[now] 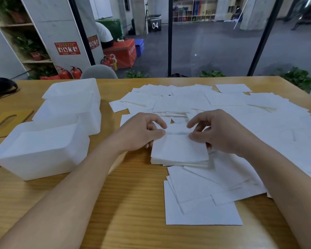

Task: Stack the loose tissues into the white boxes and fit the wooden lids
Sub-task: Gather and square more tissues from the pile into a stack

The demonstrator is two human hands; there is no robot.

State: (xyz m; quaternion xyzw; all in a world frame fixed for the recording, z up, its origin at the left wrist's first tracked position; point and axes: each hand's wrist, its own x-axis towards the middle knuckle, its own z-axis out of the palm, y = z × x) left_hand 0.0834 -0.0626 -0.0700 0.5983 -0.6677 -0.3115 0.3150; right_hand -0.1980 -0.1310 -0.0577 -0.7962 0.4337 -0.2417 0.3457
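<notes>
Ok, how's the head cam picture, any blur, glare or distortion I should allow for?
Head view: wide-angle bend bows the table edge and window frames; white boxes wash out, edges soft; both forearms cast soft shadows; left hand and right hand on the tissue stack look fairly sharp.

"04" in white on black case (155,24), red wall signs' (67,48) print unreadable

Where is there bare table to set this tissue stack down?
Bare wood lies between the white boxes and the loose tissues, running down to the near edge under the forearms. The right and far side is crowded with tissues. The wooden lid fills the left edge.
</notes>
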